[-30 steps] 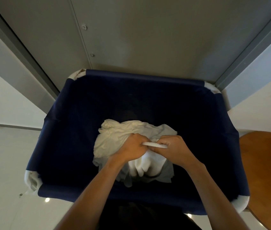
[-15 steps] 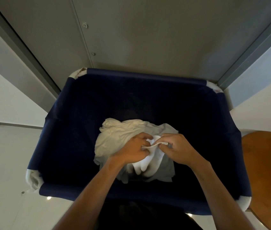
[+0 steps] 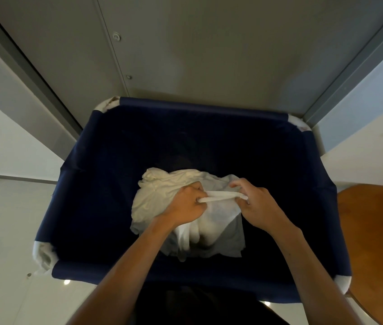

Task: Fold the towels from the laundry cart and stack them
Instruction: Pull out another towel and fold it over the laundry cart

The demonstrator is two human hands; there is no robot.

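White towel [image 3: 218, 213] taut between left hand [image 3: 185, 205] and right hand [image 3: 259, 207]

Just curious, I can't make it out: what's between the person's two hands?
In the head view, a rolled edge of the white towel spans from the left hand to the right hand, both pinching it.

Your left hand [image 3: 185, 205] covers the towel's [image 3: 218, 214] left part, and its lower folds are blurred. The laundry cart's [image 3: 199, 107] bottom is too dark to read. The picture's right edge cuts off the wooden worktop [image 3: 378, 242]; the bottom edge cuts your forearms [image 3: 307, 266].
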